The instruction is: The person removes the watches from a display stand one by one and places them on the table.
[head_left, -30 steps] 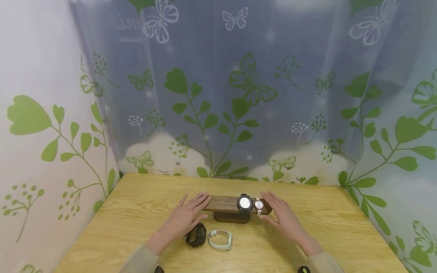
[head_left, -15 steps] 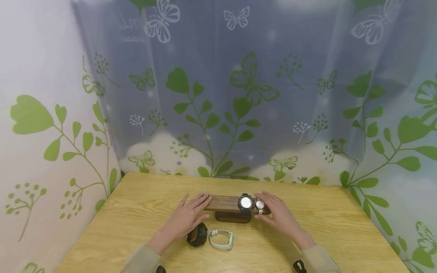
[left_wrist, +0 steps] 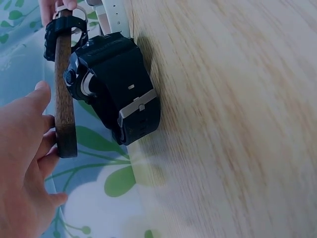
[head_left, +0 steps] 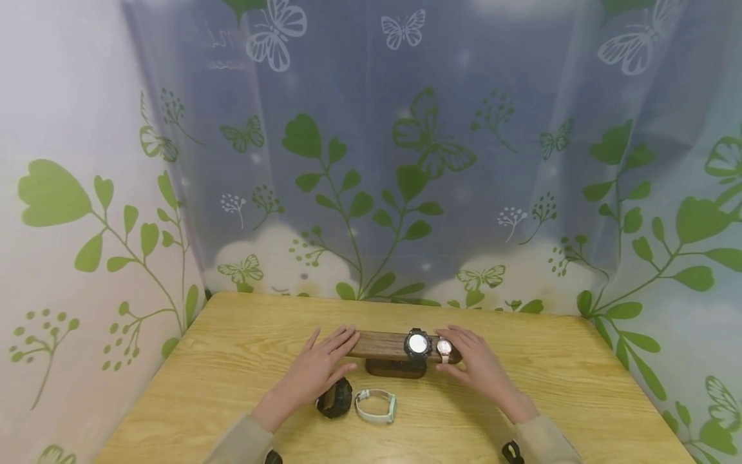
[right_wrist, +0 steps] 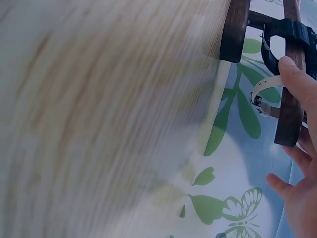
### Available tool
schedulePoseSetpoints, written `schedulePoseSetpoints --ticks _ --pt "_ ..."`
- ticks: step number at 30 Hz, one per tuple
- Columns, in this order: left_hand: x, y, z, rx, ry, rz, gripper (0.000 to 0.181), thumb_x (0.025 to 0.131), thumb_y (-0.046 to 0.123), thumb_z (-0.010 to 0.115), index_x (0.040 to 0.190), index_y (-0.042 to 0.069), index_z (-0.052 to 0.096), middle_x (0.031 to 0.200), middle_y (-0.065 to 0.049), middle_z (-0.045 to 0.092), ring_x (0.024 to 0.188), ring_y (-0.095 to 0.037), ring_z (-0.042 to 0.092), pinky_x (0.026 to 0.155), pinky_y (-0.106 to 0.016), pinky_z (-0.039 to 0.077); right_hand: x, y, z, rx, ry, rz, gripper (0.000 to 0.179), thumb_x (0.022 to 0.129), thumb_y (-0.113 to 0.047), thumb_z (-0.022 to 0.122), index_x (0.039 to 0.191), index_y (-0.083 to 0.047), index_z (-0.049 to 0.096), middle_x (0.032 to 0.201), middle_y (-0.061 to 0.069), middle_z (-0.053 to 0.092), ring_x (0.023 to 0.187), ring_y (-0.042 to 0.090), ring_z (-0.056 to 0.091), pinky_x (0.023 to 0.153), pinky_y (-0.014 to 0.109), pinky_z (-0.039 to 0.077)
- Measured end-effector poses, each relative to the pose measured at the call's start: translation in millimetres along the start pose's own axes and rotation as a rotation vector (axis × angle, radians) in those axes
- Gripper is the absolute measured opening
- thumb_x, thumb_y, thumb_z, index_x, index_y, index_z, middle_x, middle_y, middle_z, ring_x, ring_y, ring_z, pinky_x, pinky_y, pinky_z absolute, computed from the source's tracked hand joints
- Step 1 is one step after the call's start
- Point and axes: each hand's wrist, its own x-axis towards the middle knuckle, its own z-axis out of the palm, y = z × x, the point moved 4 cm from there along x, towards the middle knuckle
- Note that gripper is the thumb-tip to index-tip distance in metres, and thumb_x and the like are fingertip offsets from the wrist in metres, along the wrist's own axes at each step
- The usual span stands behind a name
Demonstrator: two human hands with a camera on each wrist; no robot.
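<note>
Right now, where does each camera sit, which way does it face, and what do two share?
Head: worn on the head, facing forward and down at the long brown wooden bar; left hand, right hand, beige sleeves show.
Left wrist: worn there, looking along the bar, past the black silver-buckled watch; left hand and some right-hand fingers show.
Right wrist: worn there, facing the bar's other end; right hand shows.
Both wrist views share the bar.
</note>
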Motion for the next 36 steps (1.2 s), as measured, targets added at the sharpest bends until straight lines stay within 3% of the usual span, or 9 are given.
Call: schedulePoseSetpoints --ticks 9,36 --pt "0.7 -0.5 1.5 -0.026 -0.027 -0.016 0.063 0.102 0.038 0.06 0.155 0.01 0.042 0.16 -0.01 0.04 0.148 -0.027 0.036 0.119 -0.066 0.021 -5.4 6 -2 -0.02 0.038 -0.022 0.071 0.079 -0.03 0.086 0.139 -0.004 0.059 0.135 0.017 0.063 0.129 0.042 0.055 0.104 0.064 0.044" --pt "0.3 0.4 1.5 -0.027 -0.011 -0.016 0.063 0.102 0.039 0.06 0.155 0.01 0.043 0.159 -0.01 0.041 0.148 -0.028 0.037 0.118 -0.067 0.021 -18.4 22 -12 -0.013 0.089 -0.023 0.068 0.077 -0.027 0.085 0.136 -0.003 0.061 0.132 0.017 0.066 0.125 0.043 0.056 0.101 0.066 0.045"
